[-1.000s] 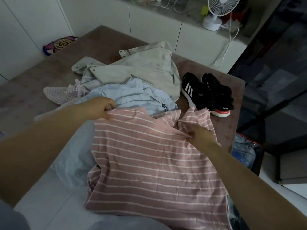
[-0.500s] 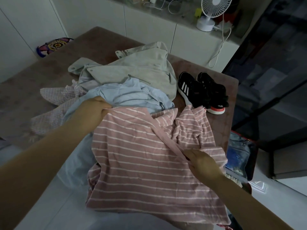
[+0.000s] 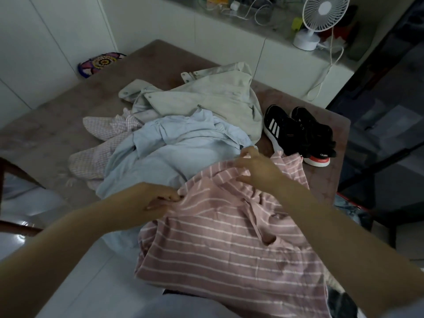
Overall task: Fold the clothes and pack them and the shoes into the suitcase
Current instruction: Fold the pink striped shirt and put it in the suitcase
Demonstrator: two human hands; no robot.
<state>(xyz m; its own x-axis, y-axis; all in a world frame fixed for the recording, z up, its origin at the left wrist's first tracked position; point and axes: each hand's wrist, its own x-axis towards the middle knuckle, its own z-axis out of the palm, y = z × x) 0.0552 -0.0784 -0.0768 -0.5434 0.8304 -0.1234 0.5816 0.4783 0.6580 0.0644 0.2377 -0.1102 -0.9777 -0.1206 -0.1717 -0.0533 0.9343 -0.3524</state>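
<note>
On the surface's (image 3: 46,134) near edge, left hand (image 3: 158,200) pinched pink striped shirt (image 3: 229,249); right hand (image 3: 260,171) gripped its bunched top.

Left hand (image 3: 151,200) pinches the left edge of the striped shirt (image 3: 218,249), right hand (image 3: 259,168) grips its bunched top; blue shirt (image 3: 174,152), jacket (image 3: 206,97) and shoes (image 3: 298,134) lie beyond on the desk (image 3: 57,125)

Brown table (image 3: 57,125) is filling the middle of the view. Colourful patterned pouch (image 3: 101,63) is lying at the table's far left corner, against white cabinet doors (image 3: 57,31). White desk fan (image 3: 321,17) is standing on a counter (image 3: 270,26) beyond the table's far edge, its white cord (image 3: 330,65) hanging down the counter front. White charger plug (image 3: 234,5) with cables is lying further left on that counter.
</note>
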